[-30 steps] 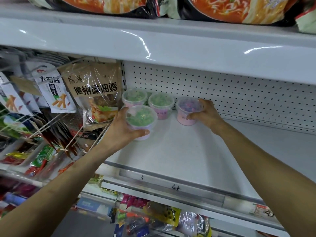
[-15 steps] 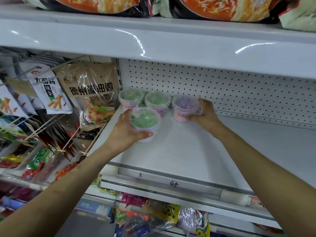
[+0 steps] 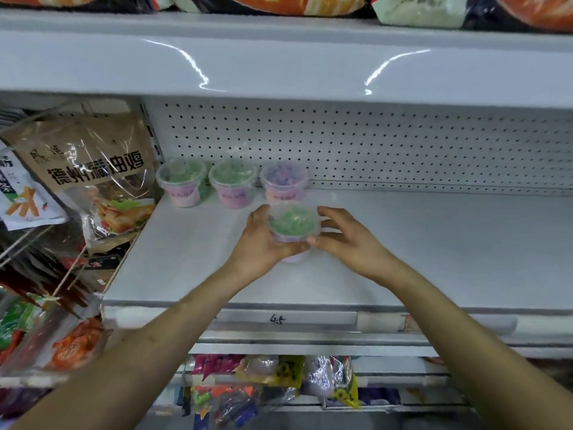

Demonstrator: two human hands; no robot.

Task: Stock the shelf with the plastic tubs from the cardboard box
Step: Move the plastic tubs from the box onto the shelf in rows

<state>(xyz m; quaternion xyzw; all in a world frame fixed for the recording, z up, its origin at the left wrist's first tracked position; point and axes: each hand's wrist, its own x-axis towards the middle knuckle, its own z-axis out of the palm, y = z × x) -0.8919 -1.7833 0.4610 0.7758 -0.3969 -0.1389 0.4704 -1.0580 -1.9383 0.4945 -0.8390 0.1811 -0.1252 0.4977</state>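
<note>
- We see the left hand gripping the held tub: thumb along the near side, fingers curled round the far left wall.
- Held tub: clear lid, green contents, upright, over the front-middle part of the shelf. We cannot tell whether its base touches the surface.
- Right hand is at the tub's right side, with the thumb tip at the lower wall and the fingers curved and spread beside the lid rim. We cannot tell whether it is gripping or only close.
- Along the pegboard back stands a row: left tub and middle tub, both green, then the purple tub, all upright and close together.
- The held tub is just in front of the purple tub, apart from it.
- A brown snack bag hangs left of the shelf, and the price strip reads 4.5.
</note>
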